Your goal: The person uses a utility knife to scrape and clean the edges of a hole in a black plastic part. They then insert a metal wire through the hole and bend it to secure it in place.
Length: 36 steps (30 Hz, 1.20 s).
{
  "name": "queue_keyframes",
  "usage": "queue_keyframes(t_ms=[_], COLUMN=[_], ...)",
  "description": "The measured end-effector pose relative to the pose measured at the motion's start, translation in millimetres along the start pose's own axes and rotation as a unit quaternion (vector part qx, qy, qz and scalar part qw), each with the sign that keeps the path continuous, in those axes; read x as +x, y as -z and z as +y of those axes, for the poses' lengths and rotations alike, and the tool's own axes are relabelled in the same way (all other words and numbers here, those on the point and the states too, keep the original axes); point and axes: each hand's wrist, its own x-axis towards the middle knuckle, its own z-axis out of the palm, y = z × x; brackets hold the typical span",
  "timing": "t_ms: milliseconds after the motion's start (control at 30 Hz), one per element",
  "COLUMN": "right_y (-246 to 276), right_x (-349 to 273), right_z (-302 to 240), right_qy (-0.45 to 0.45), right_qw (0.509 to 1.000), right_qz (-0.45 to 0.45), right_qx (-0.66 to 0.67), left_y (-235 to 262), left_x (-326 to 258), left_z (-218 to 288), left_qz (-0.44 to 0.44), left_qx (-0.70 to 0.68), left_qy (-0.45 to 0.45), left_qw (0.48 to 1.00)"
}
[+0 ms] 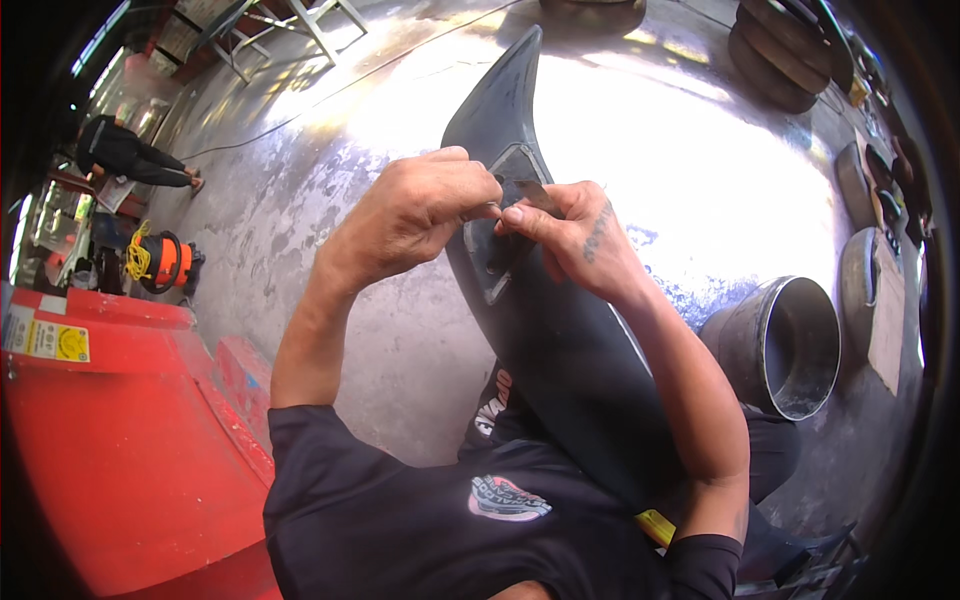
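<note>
A long, curved black plastic panel (570, 345), pointed at its far end, slants from my lap away over the floor. Partway along it is a recess with a pale grey, angular border (497, 287). Over that recess my two hands meet, fingertips almost touching. My right hand (585, 238) pinches a thin, flat, greyish-brown piece (538, 196) between thumb and fingers; its exact kind is unclear. My left hand (420, 208) is closed, thumb against the curled fingers, beside the same piece. Whatever the left fingertips grip is too small to make out.
Left of me stands a large red panel (120, 430) with a yellow-and-white label. Behind it are an orange-and-black machine (170, 262) with a yellow cord and a person in dark clothes (130, 152). A hollow metal cylinder (780, 345) and several tires (780, 55) are on the right.
</note>
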Motion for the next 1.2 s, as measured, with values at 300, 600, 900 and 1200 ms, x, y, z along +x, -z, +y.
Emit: queue_keyframes(t_ms=[300, 600, 900, 1200], right_y=[-18.3, -42.8, -50.3, -48.1], right_x=[5.7, -4.7, -4.7, 1.6], right_z=[4.4, 17.2, 25.9, 25.1], right_qy=[0.076, 0.171, 0.341, 0.306], right_qw=[0.992, 0.966, 0.919, 0.928], right_qz=[0.098, 0.166, 0.194, 0.183], right_qx=[0.035, 0.100, -0.045, -0.110], left_y=[5.8, 7.1, 9.9, 15.0], left_x=[-5.1, -8.0, 7.5, 19.6], left_z=[-3.7, 5.2, 9.4, 7.6], left_qz=[-0.002, -0.003, 0.015, -0.026], left_qx=[0.027, 0.030, 0.106, 0.159], left_qy=[-0.002, 0.025, 0.000, -0.027], left_qw=[1.000, 0.999, 0.994, 0.986])
